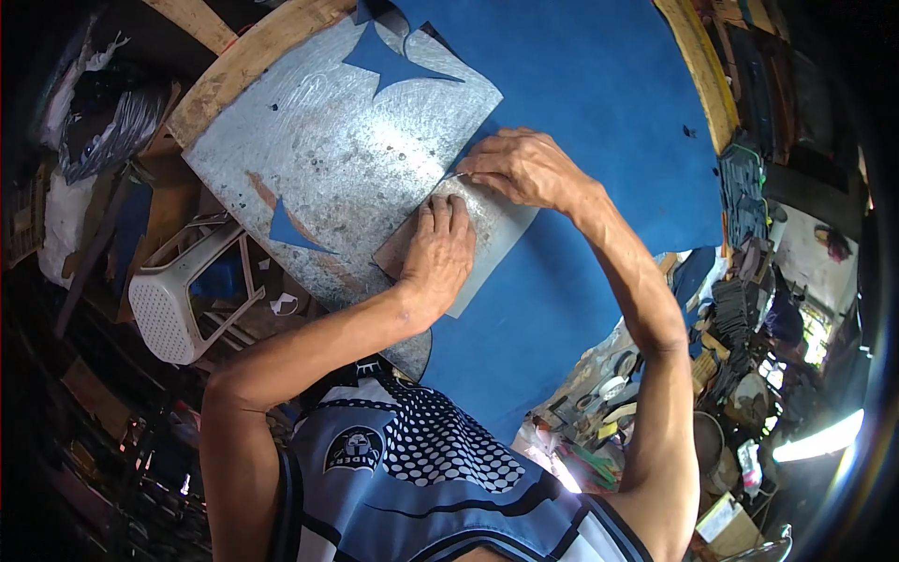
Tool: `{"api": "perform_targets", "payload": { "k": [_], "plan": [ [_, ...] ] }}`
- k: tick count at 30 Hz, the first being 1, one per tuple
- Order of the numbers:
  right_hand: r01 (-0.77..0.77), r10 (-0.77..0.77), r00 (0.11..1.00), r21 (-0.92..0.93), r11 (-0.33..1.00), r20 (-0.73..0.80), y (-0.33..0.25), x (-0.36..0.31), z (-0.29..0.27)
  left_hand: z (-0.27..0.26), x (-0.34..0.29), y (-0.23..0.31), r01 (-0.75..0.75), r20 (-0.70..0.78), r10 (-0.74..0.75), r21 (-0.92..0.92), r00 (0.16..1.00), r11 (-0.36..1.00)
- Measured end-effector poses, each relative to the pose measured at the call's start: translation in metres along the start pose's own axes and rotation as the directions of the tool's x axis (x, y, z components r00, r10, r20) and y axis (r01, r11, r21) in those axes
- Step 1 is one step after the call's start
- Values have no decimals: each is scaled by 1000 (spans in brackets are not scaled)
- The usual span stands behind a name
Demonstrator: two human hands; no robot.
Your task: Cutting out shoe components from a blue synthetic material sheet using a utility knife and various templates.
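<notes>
My left hand [440, 245] lies with its fingers stretched out flat on a greyish, straight-edged template-like piece [499, 225]. Under that piece are a worn silvery metal sheet [328, 159] and a large blue sheet of material [609, 103]. My right hand [520, 169] is closed at the far end of the template, its fingers bent and pressed together. Whatever it grips, if anything, is hidden by the fingers. A pointed blue offcut [393, 67] rests near the far edge of the metal sheet, and a smaller blue scrap [292, 229] lies toward its left edge.
A wooden edge [698, 66] borders the blue sheet at the far right. On the left stands a white plastic stool [169, 314]. To the right are a cluttered surface with rolls of tape [613, 387], stacked dark materials [740, 187] and a bright light tube [822, 438].
</notes>
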State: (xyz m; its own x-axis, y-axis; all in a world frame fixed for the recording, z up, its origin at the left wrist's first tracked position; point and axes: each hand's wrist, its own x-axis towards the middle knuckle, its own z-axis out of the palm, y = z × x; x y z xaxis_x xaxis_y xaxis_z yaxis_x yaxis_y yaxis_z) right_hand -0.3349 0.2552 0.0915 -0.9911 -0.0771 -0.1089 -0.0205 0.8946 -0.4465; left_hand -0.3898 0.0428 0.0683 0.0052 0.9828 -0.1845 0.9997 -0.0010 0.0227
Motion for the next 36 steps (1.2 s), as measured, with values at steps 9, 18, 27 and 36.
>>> {"api": "perform_targets", "payload": {
  "k": [9,18,27,36],
  "plan": [
    [88,-92,986,38,995,141,2,20,-8,-4,3,0,-8,41,11,-74,999,997],
    [121,-127,981,45,992,150,0,23,-5,-8,3,-1,-9,48,13,-84,999,996],
    [105,-96,975,-37,994,200,-7,21,-8,-13,4,-3,-11,40,15,-107,999,994],
    [86,-73,987,-87,993,143,3,15,-12,-12,5,-1,8,30,-4,-118,1000,993]
  ]
}}
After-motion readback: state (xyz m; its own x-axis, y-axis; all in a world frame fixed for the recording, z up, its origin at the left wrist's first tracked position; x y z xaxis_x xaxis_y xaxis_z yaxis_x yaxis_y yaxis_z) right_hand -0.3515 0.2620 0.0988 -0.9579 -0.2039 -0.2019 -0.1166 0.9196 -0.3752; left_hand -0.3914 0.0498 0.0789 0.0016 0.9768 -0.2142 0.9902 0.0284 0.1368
